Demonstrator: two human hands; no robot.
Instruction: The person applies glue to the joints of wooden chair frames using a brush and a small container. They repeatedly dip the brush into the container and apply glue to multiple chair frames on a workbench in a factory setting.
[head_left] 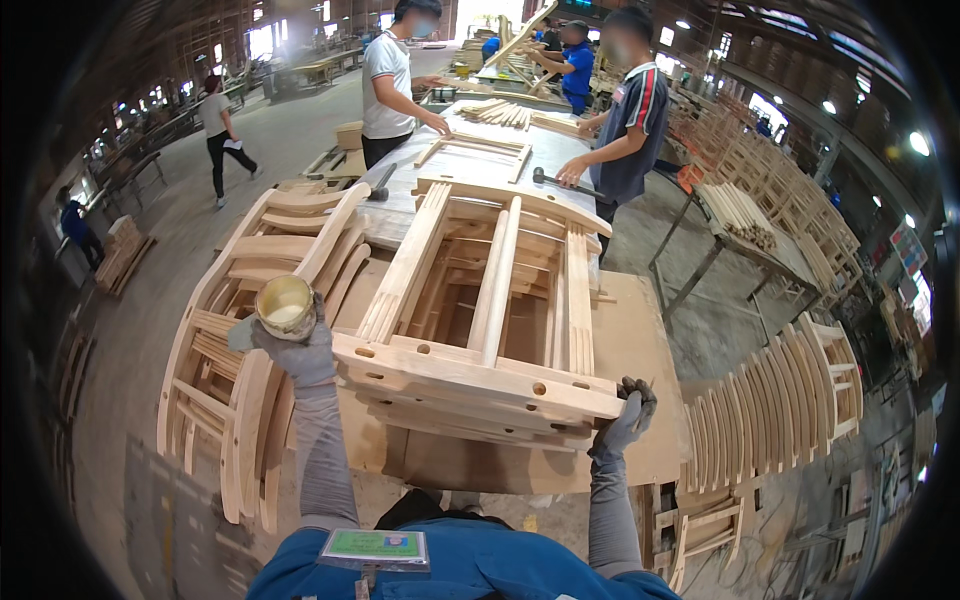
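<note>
My left hand (300, 352), in a grey glove, is wrapped round a small round can (286, 306) with pale, creamy stuff inside and smears on its rim. In front of me lies a stack of light wooden frames (470, 378), with oval and round holes along the near rail. My gloved right hand (626, 420) grips the right end of that near rail, its fingers curled at the corner. Bundles of slats (408, 262) lie across the frames at left and another bundle (579, 300) at right. Two longer rails (495, 290) cross the middle.
Cardboard (640, 330) lies under the stack. Curved wooden chair frames (250, 245) pile up on the left, and a row of curved parts (770, 400) stands right. Beyond, two people work at a table (405, 190) with a mallet (550, 178) and loose slats (497, 113).
</note>
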